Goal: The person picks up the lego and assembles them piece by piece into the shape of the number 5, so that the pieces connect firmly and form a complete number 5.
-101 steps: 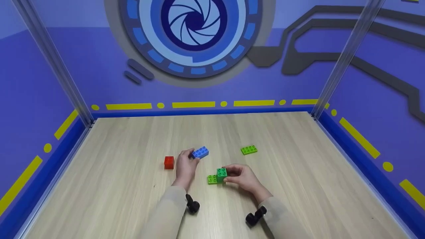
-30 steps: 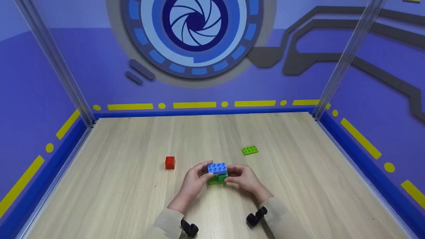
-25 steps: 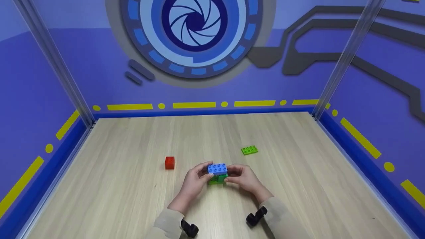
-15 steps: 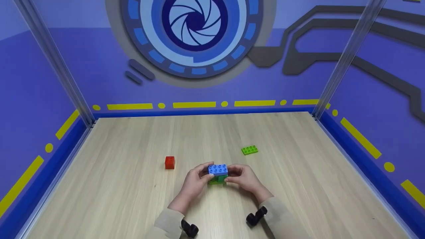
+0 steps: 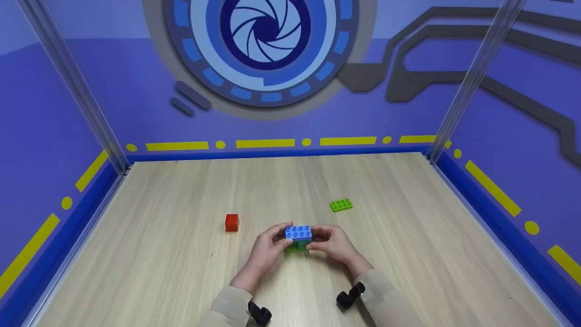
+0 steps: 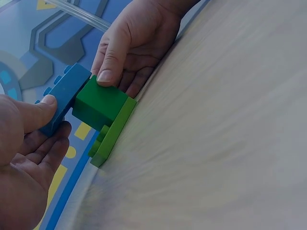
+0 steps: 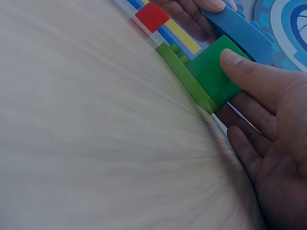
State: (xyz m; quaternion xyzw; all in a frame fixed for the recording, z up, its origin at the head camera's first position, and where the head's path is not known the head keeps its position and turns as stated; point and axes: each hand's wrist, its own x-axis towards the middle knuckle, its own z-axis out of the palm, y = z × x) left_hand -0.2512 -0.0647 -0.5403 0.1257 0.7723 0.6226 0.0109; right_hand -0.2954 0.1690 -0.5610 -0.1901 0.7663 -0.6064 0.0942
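In the head view, my left hand (image 5: 264, 250) pinches one end of a blue eight-stud toy brick (image 5: 298, 233) between thumb and fingers. Below the blue brick sits a square green brick (image 6: 101, 101), fixed on one end of a thin lime plate (image 6: 115, 136) that lies on the table. My right hand (image 5: 337, 245) grips the green brick, its thumb (image 7: 235, 60) on the near face. The blue brick covers the green one's top and overhangs the plate's bare studs. Both wrist views show it slightly tilted against the green brick, with a narrow dark gap between.
A red brick (image 5: 232, 222) stands on the wooden table (image 5: 181, 272) to the left of my hands. Another lime plate (image 5: 341, 205) lies farther back on the right. Blue-purple panels wall the table at the back and both sides.
My left hand has brought the blue brick from the back left to above the green brick. Over the last second it has shifted slightly right and nearer. The right hand has stayed put.
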